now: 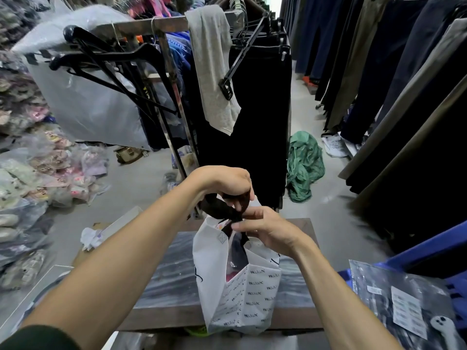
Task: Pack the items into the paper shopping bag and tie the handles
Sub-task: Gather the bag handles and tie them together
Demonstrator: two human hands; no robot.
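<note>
A white paper shopping bag (240,294) printed with small black lettering stands upright on a small table (166,276) in front of me. Dark and pink items show through its open top. Its black ribbon handles (222,209) are gathered above the bag. My left hand (225,183) is above them, its fingers closed on the upper ribbon loop. My right hand (267,231) is just below and to the right, pinching the ribbon where it crosses at the bag's mouth. Both hands touch the handles.
A clothes rack (161,24) with black hangers, a grey cloth (214,72) and black trousers stands right behind the table. Packaged clothes are piled at the left. A green garment (303,165) lies on the floor. A blue crate (417,251) and a plastic packet (404,304) sit at right.
</note>
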